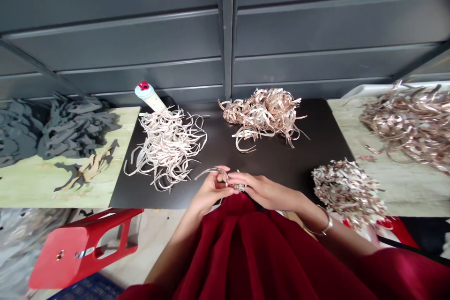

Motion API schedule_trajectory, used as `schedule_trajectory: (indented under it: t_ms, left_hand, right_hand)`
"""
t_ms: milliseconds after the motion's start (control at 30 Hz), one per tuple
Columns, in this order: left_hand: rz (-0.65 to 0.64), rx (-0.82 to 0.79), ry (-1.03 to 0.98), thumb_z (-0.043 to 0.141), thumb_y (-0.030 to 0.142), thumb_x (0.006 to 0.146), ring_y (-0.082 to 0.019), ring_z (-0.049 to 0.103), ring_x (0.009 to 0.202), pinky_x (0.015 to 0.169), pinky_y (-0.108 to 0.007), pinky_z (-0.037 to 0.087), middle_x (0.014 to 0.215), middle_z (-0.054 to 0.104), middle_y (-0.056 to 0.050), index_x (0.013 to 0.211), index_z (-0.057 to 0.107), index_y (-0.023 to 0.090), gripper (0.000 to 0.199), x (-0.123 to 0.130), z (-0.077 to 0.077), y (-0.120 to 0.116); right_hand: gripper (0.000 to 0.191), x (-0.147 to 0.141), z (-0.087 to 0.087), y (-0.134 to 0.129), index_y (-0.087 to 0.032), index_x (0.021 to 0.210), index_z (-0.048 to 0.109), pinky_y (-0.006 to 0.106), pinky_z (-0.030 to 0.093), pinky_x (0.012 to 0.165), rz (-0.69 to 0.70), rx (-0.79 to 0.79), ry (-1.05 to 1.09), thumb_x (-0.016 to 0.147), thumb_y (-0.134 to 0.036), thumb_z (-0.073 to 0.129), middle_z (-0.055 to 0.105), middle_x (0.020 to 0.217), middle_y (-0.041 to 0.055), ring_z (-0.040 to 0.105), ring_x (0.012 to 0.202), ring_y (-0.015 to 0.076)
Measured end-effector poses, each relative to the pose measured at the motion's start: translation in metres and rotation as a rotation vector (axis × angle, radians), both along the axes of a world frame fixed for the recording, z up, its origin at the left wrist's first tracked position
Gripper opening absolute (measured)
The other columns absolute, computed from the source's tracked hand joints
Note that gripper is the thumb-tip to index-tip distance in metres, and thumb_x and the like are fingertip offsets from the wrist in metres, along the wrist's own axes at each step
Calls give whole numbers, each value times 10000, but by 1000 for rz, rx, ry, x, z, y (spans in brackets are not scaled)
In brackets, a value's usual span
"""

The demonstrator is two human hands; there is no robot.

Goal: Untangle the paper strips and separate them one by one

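Well, the worktop (35, 183) carries a dark mat (281, 159) with a coppery heap (262, 115) and a pale heap (168, 147) of curly strips (set within easy reach, I'd say). Close to the red top (242, 253), the left hand (211, 192) and right hand (265, 191) work together, fingers (220, 176) pinched nearly shut on one thin strip (210, 173), held above the mat.

Nothing readable in my view. Squeeze bottle (149, 97) at eleven o'clock: no print I can make out. Silver tag (84, 252) on red stool (66, 262) at seven o'clock: too small to read.
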State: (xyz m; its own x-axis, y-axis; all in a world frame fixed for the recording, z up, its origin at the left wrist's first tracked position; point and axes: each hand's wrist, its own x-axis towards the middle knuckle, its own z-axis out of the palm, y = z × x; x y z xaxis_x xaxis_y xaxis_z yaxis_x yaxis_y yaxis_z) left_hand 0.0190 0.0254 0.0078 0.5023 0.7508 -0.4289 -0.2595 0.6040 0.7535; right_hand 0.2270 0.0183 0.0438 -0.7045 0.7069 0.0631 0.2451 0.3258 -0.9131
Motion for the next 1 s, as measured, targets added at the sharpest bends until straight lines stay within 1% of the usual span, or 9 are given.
schedule_trajectory:
  t_ms: [67, 233, 367, 500, 667, 767, 833, 900, 1000]
  left_hand:
    - [39, -3, 20, 815, 158, 591, -153, 699, 677, 641, -218, 536, 738, 598, 48, 963, 515, 189, 479, 3, -1, 2]
    - [-45, -43, 56, 809, 250, 606, -151, 688, 628, 579, -201, 524, 739, 565, 13, 696, 532, 122, 318, 1, 0, 1]
    - [-68, -77, -32, 811, 270, 604, -140, 661, 584, 586, -228, 527, 654, 564, 30, 873, 576, 140, 380, -5, -3, -2]
    - [-211, -99, -59, 824, 315, 582, -114, 611, 515, 549, -233, 499, 645, 574, 33, 967, 562, 146, 495, -7, -4, -1]
    - [-172, 134, 209, 666, 457, 748, -40, 440, 351, 432, -175, 303, 509, 489, 76, 831, 519, 146, 354, 0, 3, 0]
    - [-183, 148, 289, 592, 475, 790, -34, 351, 318, 422, -184, 235, 453, 413, 102, 757, 465, 169, 334, -1, 5, -1]
    - [-221, 168, 327, 561, 480, 797, -37, 295, 316, 418, -189, 200, 448, 377, 111, 738, 441, 184, 324, -4, 6, -2]
    - [-292, 301, 452, 521, 458, 822, -53, 310, 366, 445, -194, 219, 476, 390, 96, 727, 463, 186, 294, -6, 8, -3]
    - [-378, 612, 749, 430, 378, 880, -86, 373, 463, 513, -213, 263, 514, 425, 57, 667, 501, 183, 298, -4, 16, -6]
  right_hand:
    - [575, -1, -2, 0, -256, 1393, 310, 332, 424, 1015, -42, 12, -16, 868, -25, 358, 464, 1395, 43, 481, 1245, 156]
    - [405, 10, -15, -3, -226, 1291, 431, 327, 456, 947, -139, -46, 22, 903, -112, 409, 615, 1223, 70, 593, 1089, 152]
    - [328, 26, -32, -5, -199, 1230, 437, 358, 481, 911, -262, -255, 238, 907, -228, 486, 675, 1102, 95, 633, 1018, 159]
    - [351, 32, -37, -3, -191, 1136, 488, 389, 490, 905, -313, -421, 381, 839, -329, 614, 683, 1064, 114, 643, 1013, 193]
    - [269, 29, -33, 1, -192, 1072, 568, 405, 485, 917, -287, -464, 438, 830, -291, 633, 697, 1039, 92, 648, 1007, 197]
    - [136, 39, -38, 3, -192, 872, 641, 415, 486, 928, -444, -437, 503, 772, -266, 694, 720, 964, 62, 656, 998, 218]
    - [140, 47, -44, 4, -203, 771, 628, 426, 491, 920, -562, -442, 560, 715, -260, 743, 731, 888, 35, 667, 972, 228]
    - [193, 53, -51, 7, -212, 742, 599, 448, 495, 906, -591, -492, 602, 679, -283, 768, 730, 830, 16, 679, 933, 237]
    - [225, 55, -58, 12, -233, 778, 568, 481, 494, 892, -595, -580, 665, 724, -394, 716, 712, 764, -3, 687, 888, 236]
